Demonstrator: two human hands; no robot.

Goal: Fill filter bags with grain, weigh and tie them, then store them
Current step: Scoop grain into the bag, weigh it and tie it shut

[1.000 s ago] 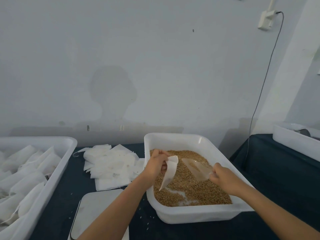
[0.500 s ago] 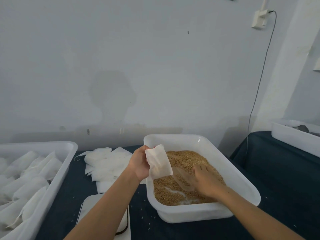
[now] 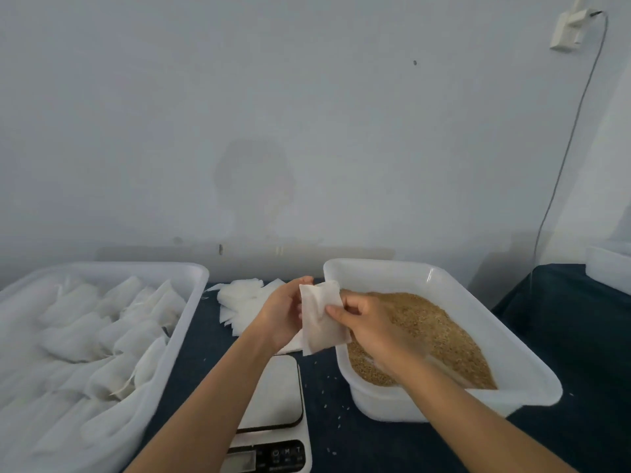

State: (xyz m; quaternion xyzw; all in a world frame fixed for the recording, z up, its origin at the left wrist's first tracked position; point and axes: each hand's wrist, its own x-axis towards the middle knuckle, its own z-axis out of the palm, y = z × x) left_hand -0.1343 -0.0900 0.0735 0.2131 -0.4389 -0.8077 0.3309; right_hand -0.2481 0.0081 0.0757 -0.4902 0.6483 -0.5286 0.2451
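Storage tray (image 3: 191, 278) of finished bags is sitting at far left, and our left hand (image 3: 283, 315) is gripping the filter bag (image 3: 322, 324) by its left edge, with the scale (image 3: 276, 397) lying directly below our wrists. We are holding the bag with its long axis upright and its mouth uppermost, between both hands and just left of the grain tray (image 3: 440, 278). Our right hand (image 3: 372, 326) is pinching the bag's right edge, so we are judging that the grain lies to the right of the mouth, nearer that hand.

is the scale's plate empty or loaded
Empty: the scale shows a bare plate; the bag is held above it by both hands.
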